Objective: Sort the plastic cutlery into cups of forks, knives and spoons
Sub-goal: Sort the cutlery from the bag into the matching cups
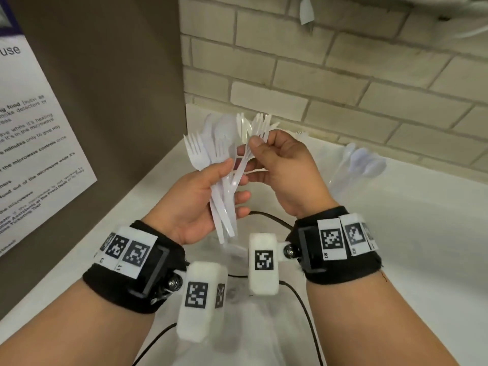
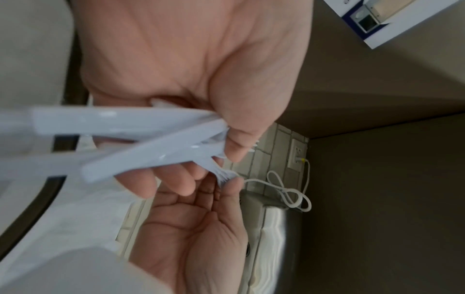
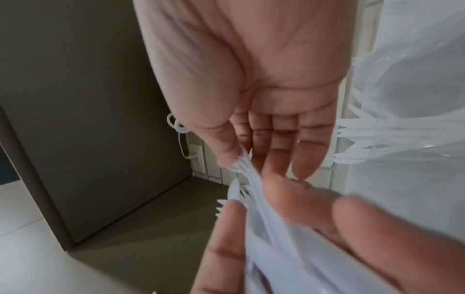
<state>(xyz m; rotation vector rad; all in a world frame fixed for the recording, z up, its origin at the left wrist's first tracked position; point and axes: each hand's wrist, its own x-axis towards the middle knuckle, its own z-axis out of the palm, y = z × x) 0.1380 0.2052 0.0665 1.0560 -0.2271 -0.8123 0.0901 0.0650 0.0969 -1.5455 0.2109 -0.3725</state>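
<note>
Presently my right hand pinches a small stack of white plastic forks at their necks, thumb on the near face and fingers behind, tines pointing up and away toward the pale brick wall. From the right wrist view the same pinch is confirmed: thumb and forefinger closed on several nested handles, the remaining fingers loosely extended.

My left hand, palm up, grips a mixed bundle of white plastic cutlery across the handles; forks and spoon bowls fan upward at the far end, handle ends project down toward my wrist. The bundle's long axis runs near to far, slightly tilted left.

Both hands are held close together above the white counter, thumbs nearly touching. The fork handles appear to cross the bundle, so I judge the extraction is not yet complete.

A clear plastic cup of white spoons stands to the right, nearer my right hand. A second clear cup with forks appears in the right wrist view, at its right edge. I judge the right hand carries the forks there next.
</note>
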